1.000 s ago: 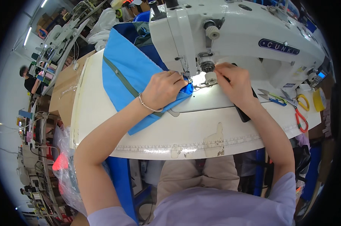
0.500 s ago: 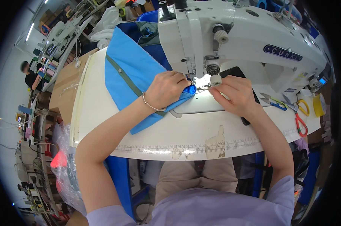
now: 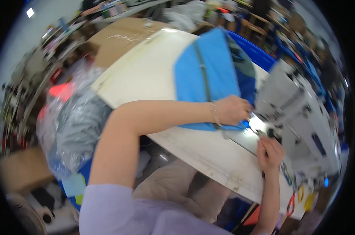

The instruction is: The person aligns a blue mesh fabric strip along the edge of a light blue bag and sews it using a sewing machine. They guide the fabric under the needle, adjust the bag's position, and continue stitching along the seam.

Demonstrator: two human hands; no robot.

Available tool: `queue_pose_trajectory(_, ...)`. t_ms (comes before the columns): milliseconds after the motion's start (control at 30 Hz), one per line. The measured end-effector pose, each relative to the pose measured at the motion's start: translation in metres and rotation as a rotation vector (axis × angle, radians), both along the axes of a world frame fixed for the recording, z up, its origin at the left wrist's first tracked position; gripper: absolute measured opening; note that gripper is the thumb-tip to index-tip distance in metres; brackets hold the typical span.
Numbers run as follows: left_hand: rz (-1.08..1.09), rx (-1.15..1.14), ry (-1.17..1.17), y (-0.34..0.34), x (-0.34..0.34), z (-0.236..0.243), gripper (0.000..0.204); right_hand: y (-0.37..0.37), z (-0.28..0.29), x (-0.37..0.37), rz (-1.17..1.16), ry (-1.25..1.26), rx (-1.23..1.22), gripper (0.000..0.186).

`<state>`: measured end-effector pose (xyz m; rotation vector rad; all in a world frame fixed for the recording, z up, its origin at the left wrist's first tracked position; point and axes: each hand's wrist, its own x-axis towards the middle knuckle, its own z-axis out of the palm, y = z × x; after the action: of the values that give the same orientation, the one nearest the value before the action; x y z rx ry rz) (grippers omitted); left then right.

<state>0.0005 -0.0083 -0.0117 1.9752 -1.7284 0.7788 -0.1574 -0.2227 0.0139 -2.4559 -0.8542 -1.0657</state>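
A blue fabric piece (image 3: 190, 74) with a dark green strip lies on the white sewing table, its lower corner reaching the lit needle area. My left hand (image 3: 233, 111), a thin bracelet at its wrist, is closed over the fabric's edge beside the needle. Towards me and to the right, my right hand (image 3: 272, 152) has its fingers curled in a pinch by a small metal part in front of the presser foot. What those fingers hold is too blurred to make out. The white sewing machine (image 3: 302, 121) stands right of both hands, its needle partly hidden.
Scissors with red handles (image 3: 291, 204) and a yellow tape roll (image 3: 310, 201) lie at the table's right end. Cardboard (image 3: 122, 37) adjoins the far left edge. A clear plastic bag of grey material (image 3: 81, 121) stands left of my arm. Behind the fabric is a blue bin (image 3: 253, 49).
The whole view has swung left and blurred, so table and machine now appear farther right and tilted. Both hands stay by the needle; the fabric keeps about the same place on the table.
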Motion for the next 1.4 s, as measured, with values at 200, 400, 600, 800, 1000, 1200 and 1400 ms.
queue_pose_trajectory(200,0.045,-0.085,0.11,0.028,0.013,-0.01,0.01,0.001,-0.005,-0.004,0.048,-0.021,-0.016,0.007)
queue_pose_trajectory(400,0.269,0.077,0.274,0.084,0.028,0.002,0.014,-0.004,0.003,-0.026,0.008,-0.091,-0.035,0.006)
queue_pose_trajectory(600,0.618,0.099,0.159,0.162,-0.087,0.039,0.05,0.052,-0.007,-0.123,0.011,0.035,-0.109,0.019)
queue_pose_trajectory(800,0.694,0.08,0.134,0.194,-0.089,0.005,0.041,0.055,-0.055,-0.158,-0.24,0.053,-0.104,0.033)
queue_pose_trajectory(1000,0.701,-0.583,0.809,0.236,-0.065,0.057,0.019,0.068,-0.057,-0.158,-0.266,0.045,-0.037,0.037)
queue_pose_trajectory(1200,0.295,-1.345,1.085,0.31,-0.053,0.138,0.03,0.064,-0.065,-0.167,-0.318,0.025,-0.043,0.043)
queue_pose_trajectory(1400,0.909,-0.626,0.64,0.375,-0.064,0.065,0.053,0.075,-0.069,-0.167,-0.344,0.063,-0.024,0.048)
